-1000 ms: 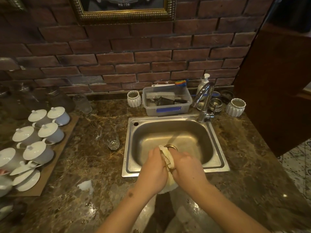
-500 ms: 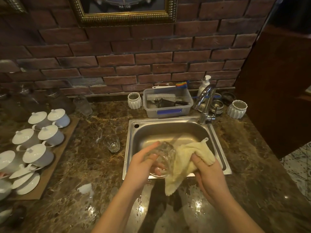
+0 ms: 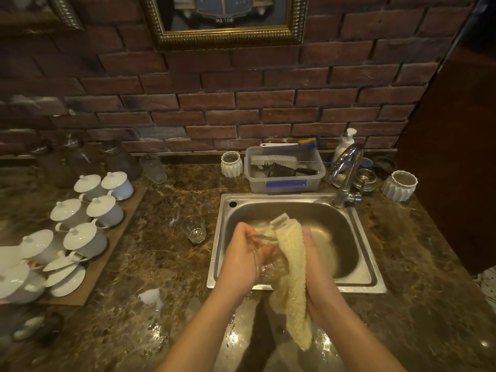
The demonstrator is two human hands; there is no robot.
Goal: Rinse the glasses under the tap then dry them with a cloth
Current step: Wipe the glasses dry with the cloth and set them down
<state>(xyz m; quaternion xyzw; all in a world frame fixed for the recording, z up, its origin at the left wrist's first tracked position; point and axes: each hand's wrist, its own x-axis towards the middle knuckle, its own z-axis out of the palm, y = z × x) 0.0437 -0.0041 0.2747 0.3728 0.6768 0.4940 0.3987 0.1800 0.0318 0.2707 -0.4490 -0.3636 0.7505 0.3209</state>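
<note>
My left hand (image 3: 239, 260) grips a clear glass (image 3: 265, 261) over the front edge of the steel sink (image 3: 357, 264). My right hand (image 3: 319, 277) presses a pale yellow cloth (image 3: 292, 280) against the glass; the cloth drapes over the glass's right side and hangs down past the sink's front rim. A second clear glass (image 3: 193, 228) stands upright on the marble counter just left of the sink. The chrome tap (image 3: 346, 173) rises at the sink's back right corner with no water visibly running.
White lidded cups (image 3: 104, 209) crowd a board on the left counter. A plastic tub (image 3: 284, 170) with brushes sits behind the sink, a white ribbed pot (image 3: 399, 185) to the tap's right and another (image 3: 231, 163) left of the tub. The counter front is wet.
The cloth, spread open in my right hand half a second ago, now wraps the glass's right side. Both hands have closed together around the glass above the sink.
</note>
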